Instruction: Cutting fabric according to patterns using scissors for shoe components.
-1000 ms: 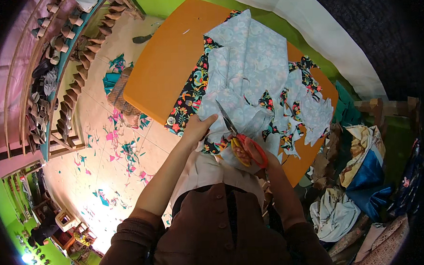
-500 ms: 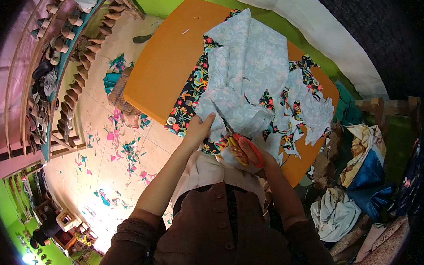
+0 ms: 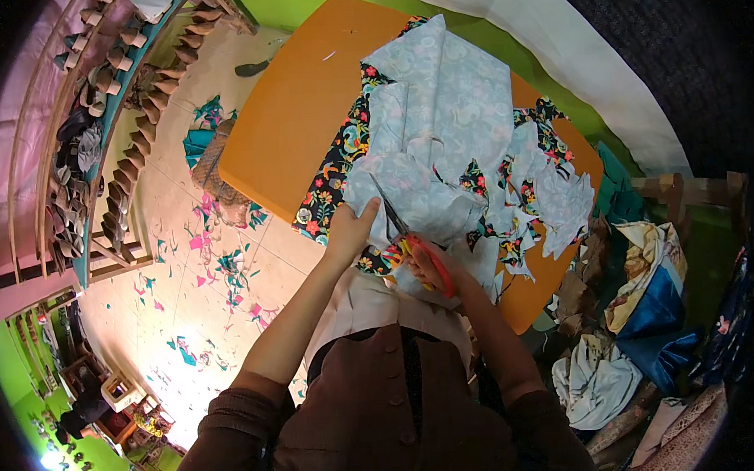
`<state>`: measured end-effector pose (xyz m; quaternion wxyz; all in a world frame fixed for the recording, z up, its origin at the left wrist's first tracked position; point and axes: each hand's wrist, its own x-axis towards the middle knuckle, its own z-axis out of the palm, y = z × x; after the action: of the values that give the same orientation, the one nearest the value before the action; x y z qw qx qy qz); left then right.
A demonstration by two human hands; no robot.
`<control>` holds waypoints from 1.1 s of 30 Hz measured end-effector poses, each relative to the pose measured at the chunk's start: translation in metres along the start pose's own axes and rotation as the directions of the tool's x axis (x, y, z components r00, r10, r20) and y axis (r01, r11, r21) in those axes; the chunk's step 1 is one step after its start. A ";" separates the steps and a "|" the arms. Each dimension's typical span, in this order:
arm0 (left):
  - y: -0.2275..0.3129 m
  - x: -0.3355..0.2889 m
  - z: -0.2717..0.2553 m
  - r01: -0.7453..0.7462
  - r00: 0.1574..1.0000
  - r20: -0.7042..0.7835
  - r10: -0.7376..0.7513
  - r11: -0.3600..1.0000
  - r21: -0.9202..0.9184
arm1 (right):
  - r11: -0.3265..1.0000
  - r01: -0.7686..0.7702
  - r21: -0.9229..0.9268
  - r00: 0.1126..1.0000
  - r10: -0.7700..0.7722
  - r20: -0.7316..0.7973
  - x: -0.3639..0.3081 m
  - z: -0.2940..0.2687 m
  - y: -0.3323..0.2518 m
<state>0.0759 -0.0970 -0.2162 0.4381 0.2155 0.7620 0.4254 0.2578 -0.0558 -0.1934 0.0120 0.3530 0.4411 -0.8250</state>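
Right hand [image 3: 433, 267] clenched on scissors [image 3: 407, 238], blades had advanced farther into pale blue fabric [image 3: 440, 140]; left hand [image 3: 351, 228] kept pinning its edge (cut progressing) on the orange counter [image 3: 288, 121].

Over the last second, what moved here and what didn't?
The right hand with the orange-handled scissors shifted slightly left along the pale fabric, the blades working into its near edge. The left hand kept its grip on that edge, barely moving. Nothing was picked up or let go. The orange table and the floral cloth stayed put.
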 end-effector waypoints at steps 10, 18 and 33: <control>0.007 0.003 -0.007 -0.028 0.998 0.060 0.034 0.995 -0.098 | 1.000 -0.003 0.001 1.000 0.003 0.017 -0.003 -0.006 -0.005; 0.031 -0.003 -0.012 0.143 0.950 0.281 -0.136 0.990 -0.006 | 0.985 -0.046 0.163 0.996 0.034 0.080 0.000 -0.012 0.008; 0.011 -0.002 -0.016 0.217 0.943 0.251 -0.220 0.975 0.041 | 0.980 -0.042 0.194 0.999 0.035 0.039 -0.006 -0.006 -0.003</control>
<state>0.0630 -0.1001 -0.2015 0.5751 0.1853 0.7215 0.3382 0.2647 -0.0514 -0.1902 0.0013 0.3463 0.3512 -0.8699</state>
